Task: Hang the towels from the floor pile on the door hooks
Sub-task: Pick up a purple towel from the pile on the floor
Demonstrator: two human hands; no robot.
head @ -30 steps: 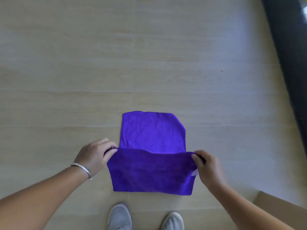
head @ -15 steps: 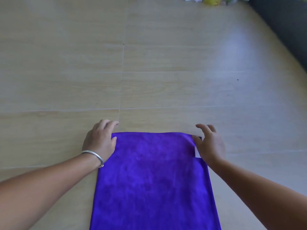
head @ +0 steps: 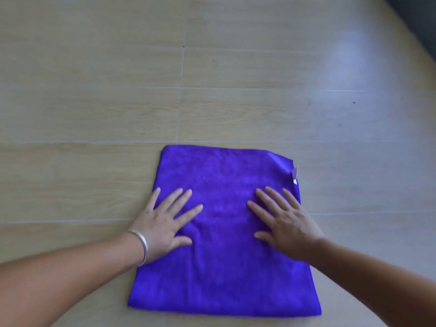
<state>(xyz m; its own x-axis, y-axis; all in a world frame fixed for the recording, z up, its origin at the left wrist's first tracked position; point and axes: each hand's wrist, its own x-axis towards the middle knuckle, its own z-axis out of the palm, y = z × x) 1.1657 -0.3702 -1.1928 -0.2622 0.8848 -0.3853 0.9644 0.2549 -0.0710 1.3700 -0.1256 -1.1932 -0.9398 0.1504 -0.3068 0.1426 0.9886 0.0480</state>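
Note:
A purple towel [head: 224, 267] lies folded flat on the light wood-look floor [head: 94, 102], with a small white tag [head: 295, 175] sticking out at its far right corner. My left hand [head: 165, 223], with a silver bangle on the wrist, rests palm down on the towel's left side, fingers spread. On the towel's right side my right hand [head: 280, 223] lies flat in the same way. Neither hand grips the cloth. No door hooks or towel pile show in this view.
Pale floor planks stretch all around the towel. A dark edge [head: 420, 24], perhaps a wall or furniture, runs along the top right corner.
The lifted near half of the towel was folded over onto the far half and laid flat. Both hands let go of its corners and now lie spread on top.

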